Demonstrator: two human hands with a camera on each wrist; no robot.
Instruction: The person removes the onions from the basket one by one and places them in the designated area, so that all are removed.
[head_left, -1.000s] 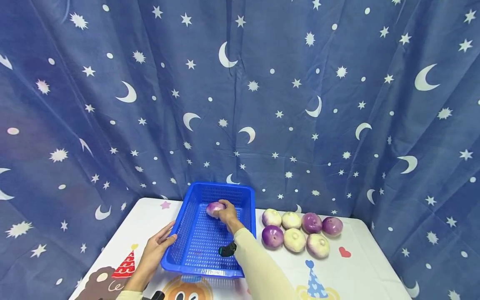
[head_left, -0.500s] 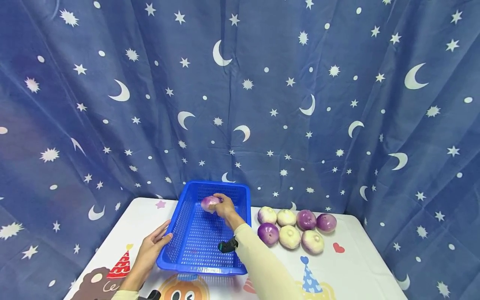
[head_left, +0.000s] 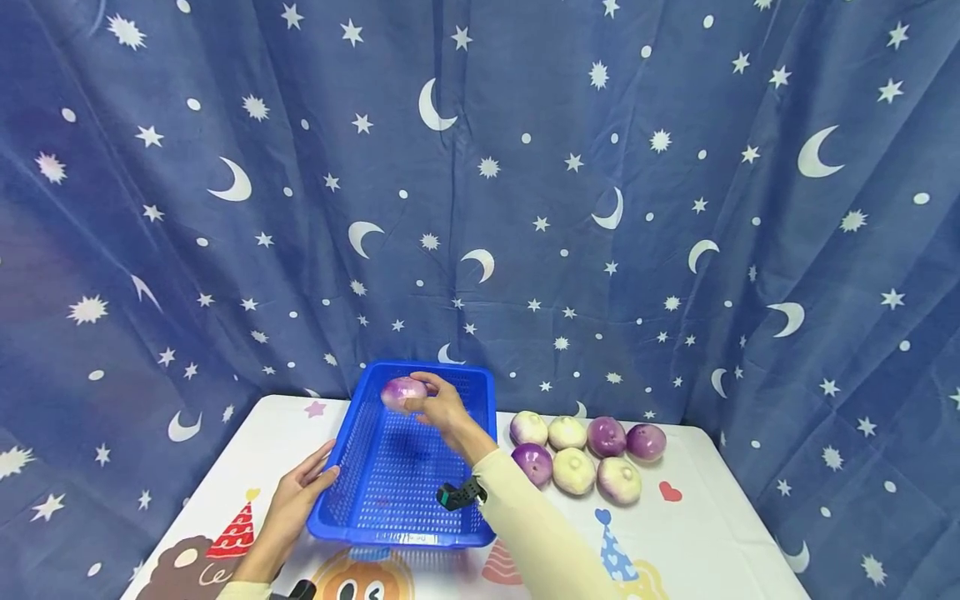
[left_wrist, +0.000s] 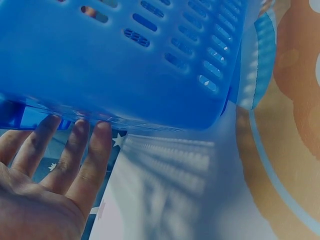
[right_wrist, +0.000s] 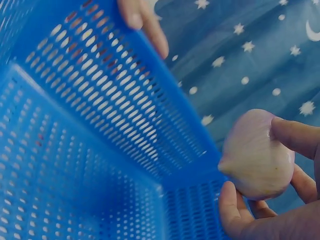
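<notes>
My right hand (head_left: pixel 442 408) grips a purple-and-white onion (head_left: pixel 401 393) over the far part of a blue perforated basket (head_left: pixel 420 537). In the right wrist view the onion (right_wrist: pixel 257 155) shows its pale side and pointed tip, with thumb and fingers around it. It is raised to the height of the basket's rim. My left hand (head_left: pixel 292 500) rests at the basket's left side with its thumb at the rim. In the left wrist view its fairly straight fingers (left_wrist: pixel 95 150) touch the basket's outer wall (left_wrist: pixel 100 65).
Several onions (head_left: pixel 573 472), some purple and some whitish, stand in two rows right of the basket. The white cloth (head_left: pixel 720 517) has printed cartoon animals and party hats. A blue curtain (head_left: pixel 525 208) with moons and stars hangs behind the table.
My right hand has lifted the onion from low inside the basket up and to the left, toward the far rim. The left hand stays at the basket's side. The head view has shifted slightly.
</notes>
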